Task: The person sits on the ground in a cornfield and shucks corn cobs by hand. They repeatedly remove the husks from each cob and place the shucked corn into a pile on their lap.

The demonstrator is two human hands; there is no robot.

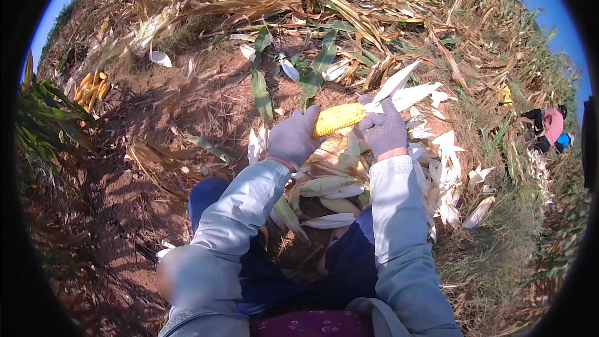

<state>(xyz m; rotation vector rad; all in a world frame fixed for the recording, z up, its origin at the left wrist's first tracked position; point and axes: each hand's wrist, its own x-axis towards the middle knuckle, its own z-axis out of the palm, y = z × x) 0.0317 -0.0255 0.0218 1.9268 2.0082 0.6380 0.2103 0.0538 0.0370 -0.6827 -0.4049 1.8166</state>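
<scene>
Between my two gloved hands lies a yellow ear of corn [339, 119], its kernels bare along most of its length. My left hand [293, 136], in a grey glove, is closed round the ear's left end. At the other end my right hand [382, 126] is closed on the base, where pale husk leaves [399, 89] still hang on and fan out up and to the right. Below the ear, between my knees, lies a heap of unhusked corn ears [327, 186] in pale green and cream husks. The fingertips of both hands are partly hidden.
Stripped white husks [446, 178] are piled right of my right arm. Husked yellow ears [92, 90] form a small heap at the far left. Dry stalks [293, 0] cover the ground ahead. At the far right another person [551, 126] in pink bends low.
</scene>
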